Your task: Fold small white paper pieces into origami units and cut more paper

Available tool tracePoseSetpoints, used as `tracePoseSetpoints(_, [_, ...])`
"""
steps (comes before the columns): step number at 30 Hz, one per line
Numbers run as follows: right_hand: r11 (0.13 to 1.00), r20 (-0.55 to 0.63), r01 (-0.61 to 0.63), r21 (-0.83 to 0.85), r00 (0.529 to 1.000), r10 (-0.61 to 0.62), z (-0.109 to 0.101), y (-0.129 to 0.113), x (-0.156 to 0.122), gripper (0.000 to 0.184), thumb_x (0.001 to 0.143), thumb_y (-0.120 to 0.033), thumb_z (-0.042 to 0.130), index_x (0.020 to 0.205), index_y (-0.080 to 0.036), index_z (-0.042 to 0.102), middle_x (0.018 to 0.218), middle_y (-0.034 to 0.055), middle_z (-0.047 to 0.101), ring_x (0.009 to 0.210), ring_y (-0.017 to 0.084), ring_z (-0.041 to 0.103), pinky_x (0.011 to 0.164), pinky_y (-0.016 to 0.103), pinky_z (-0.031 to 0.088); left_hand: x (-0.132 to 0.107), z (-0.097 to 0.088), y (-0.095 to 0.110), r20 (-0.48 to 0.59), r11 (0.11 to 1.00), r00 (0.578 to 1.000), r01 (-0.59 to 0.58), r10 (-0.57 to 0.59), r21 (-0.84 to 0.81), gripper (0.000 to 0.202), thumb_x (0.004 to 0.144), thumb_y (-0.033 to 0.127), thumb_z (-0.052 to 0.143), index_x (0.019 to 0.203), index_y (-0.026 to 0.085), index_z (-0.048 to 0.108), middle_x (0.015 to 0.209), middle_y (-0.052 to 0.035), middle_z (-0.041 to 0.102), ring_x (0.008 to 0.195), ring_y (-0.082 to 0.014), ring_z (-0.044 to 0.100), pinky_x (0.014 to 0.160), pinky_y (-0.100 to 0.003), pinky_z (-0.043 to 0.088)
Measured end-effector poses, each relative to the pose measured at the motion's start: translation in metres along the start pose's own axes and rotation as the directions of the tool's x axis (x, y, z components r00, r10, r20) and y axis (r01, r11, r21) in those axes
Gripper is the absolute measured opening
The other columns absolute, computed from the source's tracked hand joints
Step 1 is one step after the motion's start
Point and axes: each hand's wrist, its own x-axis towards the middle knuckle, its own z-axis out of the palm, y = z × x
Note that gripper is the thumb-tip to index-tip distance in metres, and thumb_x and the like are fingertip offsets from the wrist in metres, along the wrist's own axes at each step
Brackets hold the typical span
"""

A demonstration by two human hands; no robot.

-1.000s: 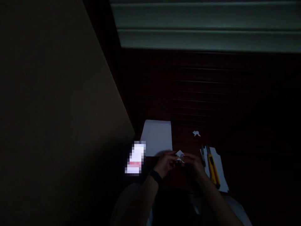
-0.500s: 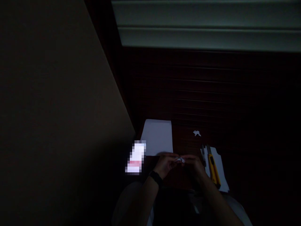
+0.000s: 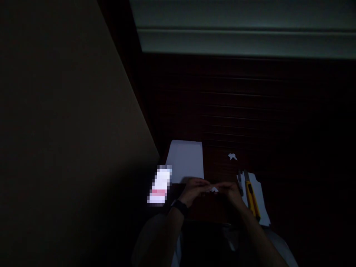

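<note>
A small folded piece of white paper (image 3: 214, 189) is held between my two hands, just above the dark table. My left hand (image 3: 195, 189), with a dark band on its wrist, pinches the paper from the left. From the other side my right hand (image 3: 229, 192) grips it with its fingertips. The fingers cover most of the piece, and the dim light hides its exact shape. Behind my left hand lies a white sheet of paper (image 3: 185, 159). Another small folded or crumpled paper piece (image 3: 233, 156) rests farther back on the table.
To the right, a yellow utility knife (image 3: 252, 200) and a slim dark tool (image 3: 240, 183) lie on white paper (image 3: 263, 202). A lit phone (image 3: 160, 185), its screen blurred, is at the left. A wall (image 3: 69, 111) rises along the left side.
My left hand has turned slightly and its fingers have shifted over the paper, with its wrist a little farther left. Both hands still hold the piece.
</note>
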Motion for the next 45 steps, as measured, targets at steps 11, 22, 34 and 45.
tracePoseSetpoints(11, [0.933,0.024,0.097,-0.347,0.995,-0.095,0.005,-0.008,-0.006,0.033,0.069,-0.041,0.069,0.091,-0.016,0.069,0.075,0.0043,0.068,0.069,0.018,0.06,0.063,0.028,0.045,0.007,-0.004,-0.012,-0.109,0.988,0.993,-0.033,0.05,0.149,0.031,0.058,0.026,0.076,0.083,0.011,0.068,0.075,-0.0089,0.069,0.066,-0.017,0.064,0.06,-0.026,0.049])
tracePoseSetpoints(22, [0.849,0.052,0.08,-0.522,0.997,-0.061,0.0,0.005,0.0,0.024,0.066,-0.039,0.069,0.07,-0.016,0.069,0.064,0.0025,0.066,0.06,0.016,0.056,0.054,0.024,0.039,0.012,-0.001,-0.018,-0.078,0.899,0.977,-0.148,0.197,0.412,0.021,0.066,0.034,0.068,0.073,0.014,0.072,0.072,-0.0066,0.071,0.069,-0.0196,0.063,0.063,-0.027,0.045])
tracePoseSetpoints(34, [0.839,-0.028,0.062,-0.541,0.995,-0.092,-0.002,0.015,0.001,0.021,0.066,-0.036,0.065,0.061,-0.015,0.062,0.056,0.0006,0.059,0.052,0.013,0.049,0.048,0.022,0.033,0.01,0.007,-0.018,-0.059,0.842,0.95,-0.243,0.307,0.482,0.027,0.078,0.033,0.057,0.097,0.017,0.069,0.083,-0.0057,0.07,0.077,-0.0186,0.062,0.069,-0.027,0.045])
tracePoseSetpoints(45, [0.875,-0.044,0.036,-0.483,0.997,-0.066,-0.002,0.01,-0.021,0.019,0.064,-0.031,0.064,0.053,-0.016,0.059,0.047,-0.0031,0.052,0.045,0.01,0.041,0.044,0.022,0.027,-0.006,0.014,-0.031,0.063,0.876,0.975,-0.218,0.211,0.431,0.036,0.051,0.027,0.08,0.082,0.012,0.068,0.077,-0.0073,0.069,0.07,-0.0181,0.063,0.059,-0.025,0.046])
